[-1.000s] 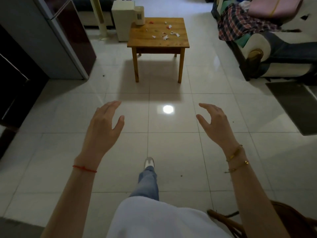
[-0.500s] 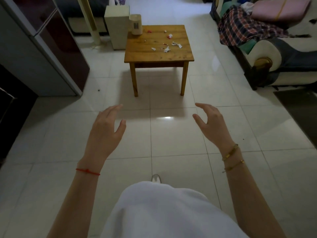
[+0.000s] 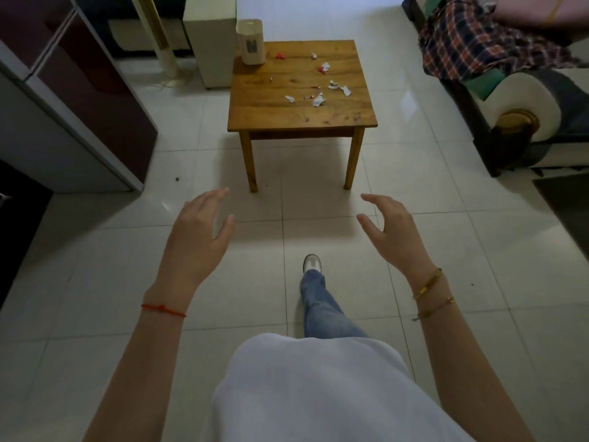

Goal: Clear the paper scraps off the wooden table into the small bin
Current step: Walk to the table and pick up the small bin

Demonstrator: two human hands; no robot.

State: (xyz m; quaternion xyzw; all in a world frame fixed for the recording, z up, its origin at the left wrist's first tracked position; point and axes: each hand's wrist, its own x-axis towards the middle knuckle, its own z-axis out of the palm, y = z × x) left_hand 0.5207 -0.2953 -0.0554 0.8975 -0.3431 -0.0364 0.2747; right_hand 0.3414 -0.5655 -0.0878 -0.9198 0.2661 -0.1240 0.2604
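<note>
A small square wooden table (image 3: 280,116) stands on the tiled floor ahead of me. Several white and red paper scraps (image 3: 318,99) lie scattered over its far right half. A small cream bin (image 3: 250,42) stands on the table's far left corner. My left hand (image 3: 197,237) and my right hand (image 3: 390,232) hover over the floor short of the table, both empty with fingers spread and slightly curled. Neither hand touches anything.
A dark cabinet or fridge (image 3: 79,100) lines the left side. A sofa (image 3: 516,100) with a plaid blanket (image 3: 462,43) stands at the right, a dark mat (image 3: 564,202) beside it. A cream box (image 3: 210,43) sits behind the table. My leg and shoe (image 3: 312,266) step forward.
I have walked closer to the table, which now looks larger and nearer. Both hands keep the same spread pose in front of me.
</note>
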